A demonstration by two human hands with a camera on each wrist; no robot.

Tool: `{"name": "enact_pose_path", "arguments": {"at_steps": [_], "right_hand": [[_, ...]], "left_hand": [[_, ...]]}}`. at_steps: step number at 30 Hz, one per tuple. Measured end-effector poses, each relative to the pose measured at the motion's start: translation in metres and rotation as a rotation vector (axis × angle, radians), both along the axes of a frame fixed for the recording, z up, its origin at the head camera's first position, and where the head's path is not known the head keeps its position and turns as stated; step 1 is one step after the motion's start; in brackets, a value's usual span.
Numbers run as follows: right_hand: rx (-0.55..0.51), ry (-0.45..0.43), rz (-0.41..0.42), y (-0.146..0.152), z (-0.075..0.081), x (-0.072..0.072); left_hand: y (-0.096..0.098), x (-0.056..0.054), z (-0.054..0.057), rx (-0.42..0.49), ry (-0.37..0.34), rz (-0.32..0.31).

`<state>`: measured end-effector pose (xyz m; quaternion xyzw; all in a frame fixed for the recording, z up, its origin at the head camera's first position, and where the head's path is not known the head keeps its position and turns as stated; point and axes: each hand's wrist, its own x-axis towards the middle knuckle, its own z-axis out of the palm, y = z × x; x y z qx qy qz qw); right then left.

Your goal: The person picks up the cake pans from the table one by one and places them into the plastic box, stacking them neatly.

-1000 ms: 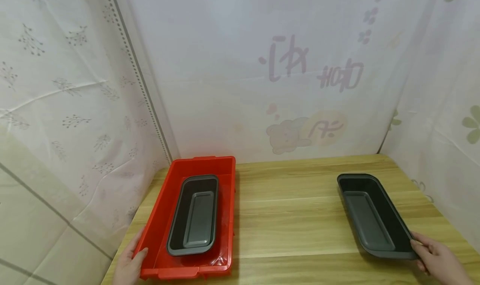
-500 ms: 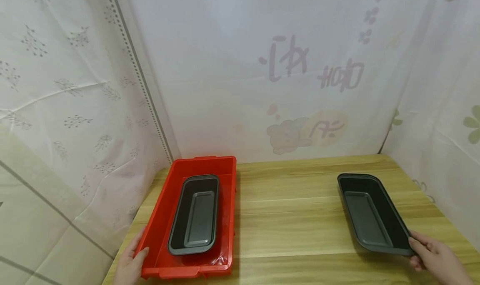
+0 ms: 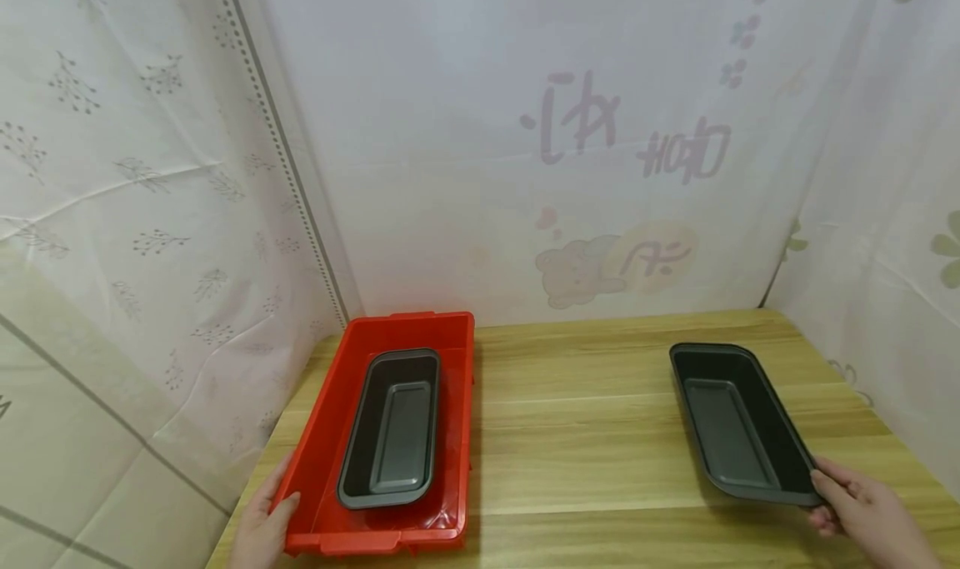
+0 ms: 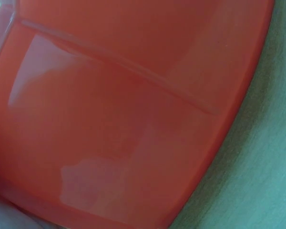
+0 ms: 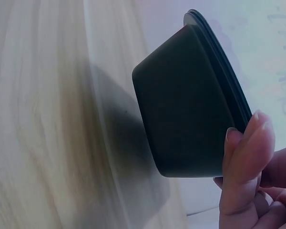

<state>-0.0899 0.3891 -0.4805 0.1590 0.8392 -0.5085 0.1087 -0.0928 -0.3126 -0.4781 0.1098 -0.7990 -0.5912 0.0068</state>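
My left hand grips the near left corner of a red plastic tray, thumb over the rim and fingers outside. Inside that tray lies a dark grey loaf pan, its long side running away from me. At the right, my right hand pinches the near right corner of a second dark loaf pan. The right wrist view has this pan raised off the wood, its shadow falling below. Red plastic fills most of the left wrist view, with only a sliver of hand at the lower left.
A wooden table carries everything, with bare wood between the tray and the right-hand pan. Printed white curtains hang behind and along both sides. The tray's far end stands close to the back curtain.
The pan in my right hand has moved slightly left, its near end also going a little farther from me. My left hand and the red tray stay put.
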Motion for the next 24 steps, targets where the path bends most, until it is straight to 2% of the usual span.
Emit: {"name": "enact_pose_path", "arguments": {"at_steps": [9, 24], "right_hand": [[-0.044, 0.013, -0.013, -0.009, 0.007, -0.003], [-0.085, 0.052, 0.011, -0.027, 0.019, -0.005]], "left_hand": [[-0.001, 0.000, -0.002, 0.043, 0.000, 0.019], [-0.004, 0.002, -0.004, 0.054, 0.047, -0.006]]}}
